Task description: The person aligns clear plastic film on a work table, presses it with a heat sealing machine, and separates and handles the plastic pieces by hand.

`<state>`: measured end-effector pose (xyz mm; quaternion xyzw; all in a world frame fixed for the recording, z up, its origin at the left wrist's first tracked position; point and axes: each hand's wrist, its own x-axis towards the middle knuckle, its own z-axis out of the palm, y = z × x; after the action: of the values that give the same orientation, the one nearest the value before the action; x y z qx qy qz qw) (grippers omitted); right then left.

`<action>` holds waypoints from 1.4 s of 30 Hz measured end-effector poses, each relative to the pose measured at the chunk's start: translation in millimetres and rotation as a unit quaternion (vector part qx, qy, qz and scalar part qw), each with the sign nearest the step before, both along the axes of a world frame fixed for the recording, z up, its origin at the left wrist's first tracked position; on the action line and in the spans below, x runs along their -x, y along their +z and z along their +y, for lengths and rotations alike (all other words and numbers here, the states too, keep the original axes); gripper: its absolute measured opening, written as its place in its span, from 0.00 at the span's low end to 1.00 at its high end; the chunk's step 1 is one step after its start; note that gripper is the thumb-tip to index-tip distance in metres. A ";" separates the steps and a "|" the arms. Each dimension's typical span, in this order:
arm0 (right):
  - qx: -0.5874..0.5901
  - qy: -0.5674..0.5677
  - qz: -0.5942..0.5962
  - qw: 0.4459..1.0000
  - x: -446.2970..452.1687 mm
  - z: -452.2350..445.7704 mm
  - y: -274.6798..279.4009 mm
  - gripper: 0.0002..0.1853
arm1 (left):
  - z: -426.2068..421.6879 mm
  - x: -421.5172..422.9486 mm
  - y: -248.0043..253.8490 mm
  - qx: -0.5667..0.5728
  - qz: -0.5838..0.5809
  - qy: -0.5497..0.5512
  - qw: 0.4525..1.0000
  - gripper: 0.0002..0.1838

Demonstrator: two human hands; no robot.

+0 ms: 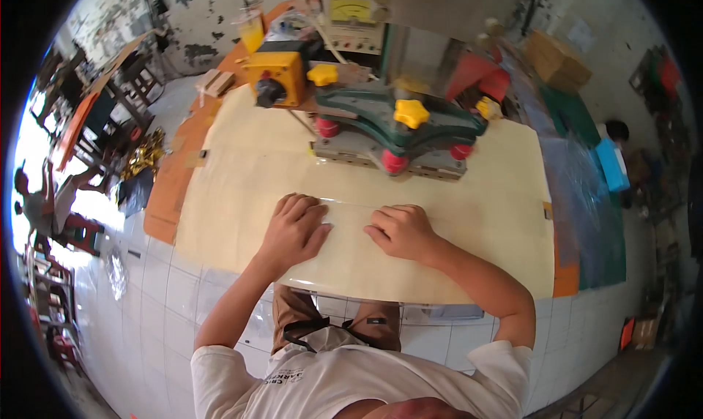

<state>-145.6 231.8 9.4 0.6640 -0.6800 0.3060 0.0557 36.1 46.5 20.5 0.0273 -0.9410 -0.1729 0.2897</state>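
Note:
My left hand (296, 227) is at the near middle of the table, fingers curled at the side of a clear plastic sheet (344, 232). On the other side of that sheet is my right hand (401, 230), its fingers bent and its thumb pointing inward. The sheet is almost invisible; glints show along its far edge and near the front of the table. Under it lies the pale yellow table cover (234, 170). Just beyond both hands hangs a press head (395, 130) with a green bracket, yellow star knobs and red fittings above a flat metal bar.
A yellow control box (274, 79) with a black knob stands behind left, near a cup of orange drink (251, 30). Clear plastic film (578, 177) and a blue box (611, 165) are at the right. A person (51, 199) sits far left; a cardboard box (556, 60) stands back right.

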 end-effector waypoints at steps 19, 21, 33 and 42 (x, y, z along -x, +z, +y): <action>-0.040 -0.007 0.009 0.999 -7.0 -6.0 11.5 0.11 | -10.3 -8.3 -8.0 0.010 -0.005 -0.001 1.000 0.17; -0.040 -0.012 0.007 0.999 -6.0 -6.1 11.0 0.11 | -10.6 -6.9 -7.5 0.014 -0.021 0.002 1.000 0.18; -0.008 -0.024 -0.006 1.000 0.1 -0.2 4.8 0.11 | -1.0 3.0 1.3 0.006 -0.010 -0.006 1.000 0.17; -0.014 -0.010 0.004 1.000 2.2 0.9 -2.0 0.11 | 4.1 4.4 3.9 0.011 -0.018 0.010 1.000 0.16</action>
<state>-147.7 232.7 7.4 0.6594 -0.6904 0.2930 0.0525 31.7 50.7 24.5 0.0369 -0.9475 -0.1592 0.2748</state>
